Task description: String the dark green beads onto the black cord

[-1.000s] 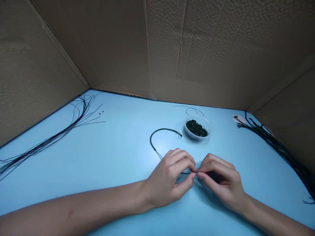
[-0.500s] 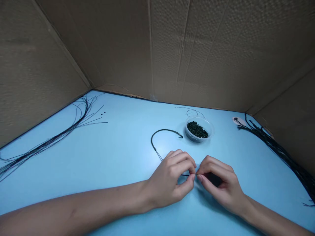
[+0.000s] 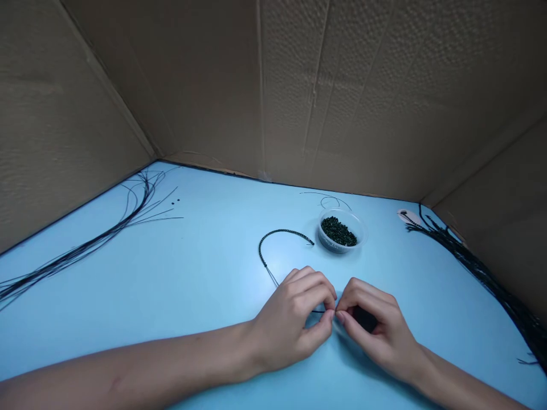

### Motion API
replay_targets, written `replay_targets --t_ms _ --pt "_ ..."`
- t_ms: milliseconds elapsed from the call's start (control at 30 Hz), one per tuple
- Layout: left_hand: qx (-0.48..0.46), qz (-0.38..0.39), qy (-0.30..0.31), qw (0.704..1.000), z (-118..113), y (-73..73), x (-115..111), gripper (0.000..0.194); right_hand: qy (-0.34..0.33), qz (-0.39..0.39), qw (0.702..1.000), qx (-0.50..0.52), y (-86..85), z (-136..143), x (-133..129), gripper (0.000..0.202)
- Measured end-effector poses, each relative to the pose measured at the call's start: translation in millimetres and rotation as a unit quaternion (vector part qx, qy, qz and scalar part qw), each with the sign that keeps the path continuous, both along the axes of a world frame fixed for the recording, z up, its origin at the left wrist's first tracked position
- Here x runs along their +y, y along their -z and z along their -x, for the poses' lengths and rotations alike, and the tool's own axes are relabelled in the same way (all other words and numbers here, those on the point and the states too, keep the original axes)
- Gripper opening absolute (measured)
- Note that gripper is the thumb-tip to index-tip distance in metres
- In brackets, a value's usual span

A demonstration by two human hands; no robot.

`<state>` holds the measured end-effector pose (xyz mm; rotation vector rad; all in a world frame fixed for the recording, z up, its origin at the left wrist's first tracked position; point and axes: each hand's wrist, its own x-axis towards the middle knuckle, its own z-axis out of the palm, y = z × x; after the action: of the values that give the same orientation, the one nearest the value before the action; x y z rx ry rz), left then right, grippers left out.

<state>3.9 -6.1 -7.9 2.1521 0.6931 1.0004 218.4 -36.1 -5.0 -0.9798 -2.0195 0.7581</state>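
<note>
- Beaded strand [image 3: 282, 230] lies in an arc on the table [image 3: 205, 256], ahead of the left hand [image 3: 294, 322]; its bare threads run back out of sight behind that hand.
- Left thumb and index finger are closed in a pinch, seemingly on a dark thread [image 3: 317, 311] that leads to their tips.
- The right hand [image 3: 380, 330] pinches too, tips just beside the left's; what it grips is too small to tell.
- A second ago the fingertips met; now a sliver of gap shows.
- The strand's arc keeps its shape, and the bowl [image 3: 331, 246] of dark beads [image 3: 338, 230] stays beyond the hands.
- Fine work on the thread therefore seems unfinished.
</note>
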Motion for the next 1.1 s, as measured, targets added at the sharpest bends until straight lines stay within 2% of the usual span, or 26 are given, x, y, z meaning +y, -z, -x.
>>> replay_targets --t_ms 100,233,300,333,400,500,633,800,933,1100 --pt "-0.010 0.007 -0.002 1.000 0 0.9 0 0.011 0.015 -0.014 1.000 -0.022 -13.5 -9 7 0.014" --pt "-0.021 0.014 -0.008 1.000 -1 1.6 0 0.013 0.106 -0.105 0.983 -0.105 -43.4 -35 43 0.012" --pt "-0.022 0.011 -0.008 1.000 0 2.5 -1 0.013 0.157 -0.154 0.956 -0.196 -55.4 -45 70 0.004" --pt "-0.021 0.010 -0.007 1.000 0 3.0 -1 0.013 0.177 -0.166 0.933 -0.266 -59.6 -48 84 0.006" --pt "-0.019 0.005 -0.005 1.000 0 4.3 -2 0.012 0.184 -0.139 0.871 -0.434 -64.9 -49 110 0.014" --pt "-0.016 0.001 0.000 1.000 0 5.8 -2 0.011 0.156 -0.105 0.843 -0.503 -67.9 -40 138 0.018" --pt "-0.013 -0.001 -0.001 1.000 0 7.2 -2 0.010 0.114 -0.052 0.814 -0.567 -69.4 -26 156 0.020" --pt "-0.030 -0.009 0.003 1.000 0 10.3 -2 0.010 0.101 0.007 0.774 -0.625 -67.9 -17 163 0.021" --pt "-0.031 -0.015 0.001 0.999 0 11.3 -1 0.010 0.106 0.030 0.749 -0.653 -63.9 -14 166 0.012" --pt "-0.028 -0.018 0.000 0.999 1 9.7 -2 0.011 0.110 0.039 0.731 -0.672 -62.0 -12 166 0.020"
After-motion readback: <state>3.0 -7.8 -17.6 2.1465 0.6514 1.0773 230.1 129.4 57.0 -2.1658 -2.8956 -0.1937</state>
